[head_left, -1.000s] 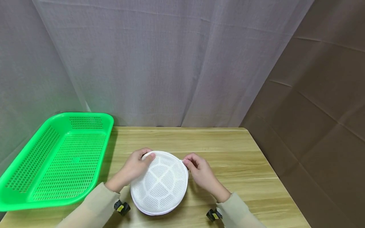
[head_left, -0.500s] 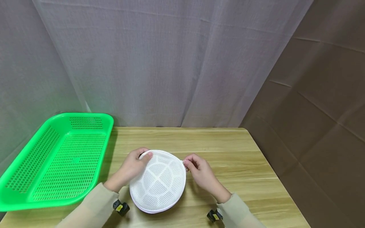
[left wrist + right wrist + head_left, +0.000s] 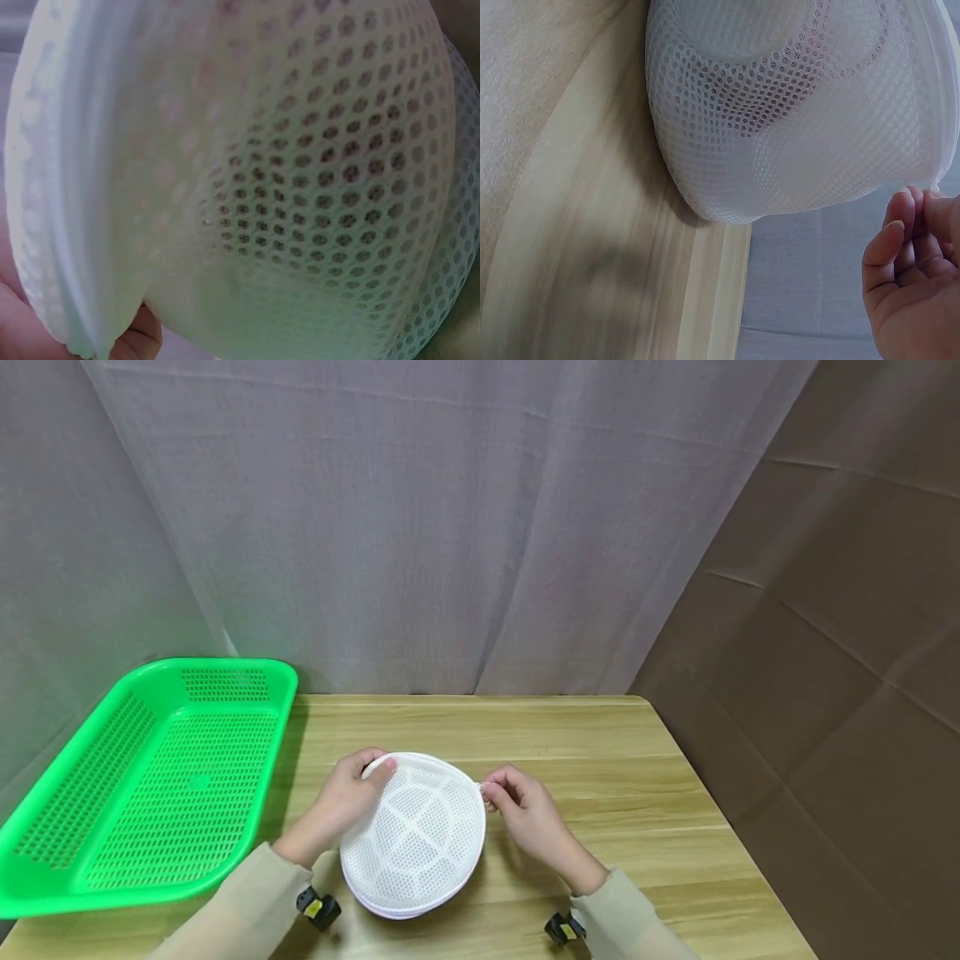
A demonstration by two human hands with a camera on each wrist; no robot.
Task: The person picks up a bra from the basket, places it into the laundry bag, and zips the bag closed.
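A round white mesh laundry bag [image 3: 412, 839] with a spoked pattern on its top is held over the near middle of the table. My left hand [image 3: 351, 793] grips its upper left edge, thumb lying on the top face and the fingers mostly hidden behind. At the bag's right edge, my right hand [image 3: 525, 810] pinches a small tab at the zipper seam between thumb and forefinger. In the right wrist view the fingertips of the right hand [image 3: 919, 262] meet at the end of the seam. A dark, reddish tone shows through the mesh holes [image 3: 750, 94].
A large green plastic basket [image 3: 258, 814] with slotted walls stands on the left of the wooden table [image 3: 585, 735]. Grey curtain [image 3: 390, 527] hangs behind the table's back edge. Brown cloth [image 3: 832, 652] rises along the right side.
The left hand and the mesh bag have shifted slightly left and away from the body. My right hand has stayed almost in place, still pinching the tab.
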